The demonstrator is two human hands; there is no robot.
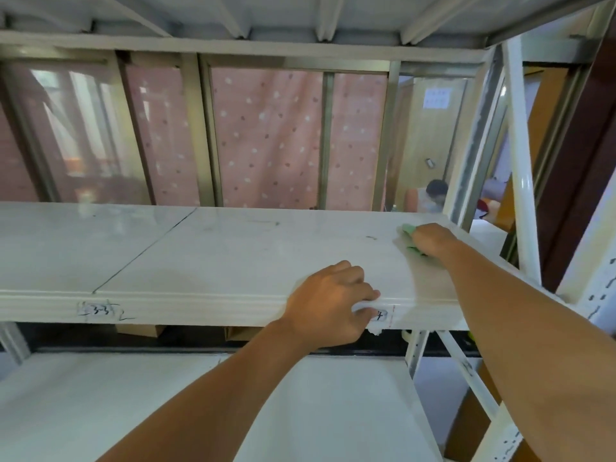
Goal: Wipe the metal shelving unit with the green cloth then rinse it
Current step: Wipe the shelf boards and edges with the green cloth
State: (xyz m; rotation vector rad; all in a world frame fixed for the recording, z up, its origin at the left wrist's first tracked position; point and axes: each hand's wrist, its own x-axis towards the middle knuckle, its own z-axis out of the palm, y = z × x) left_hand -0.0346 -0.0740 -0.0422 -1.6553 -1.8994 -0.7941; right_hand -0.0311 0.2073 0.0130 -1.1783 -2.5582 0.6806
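The white metal shelving unit fills the view; its middle shelf (206, 255) runs across at chest height, marked with dark scuffs. My right hand (433, 240) presses the green cloth (409, 232) flat on the shelf's far right corner, and most of the cloth is hidden under the palm. My left hand (330, 305) grips the shelf's front lip, fingers curled over the top and thumb below, beside a handwritten label.
A lower shelf (166, 395) lies beneath, and the underside of an upper shelf (300, 15) hangs overhead. White uprights (521, 195) stand at the right. Behind the unit are windows with a pink dotted curtain (266, 138) and a seated person (433, 195).
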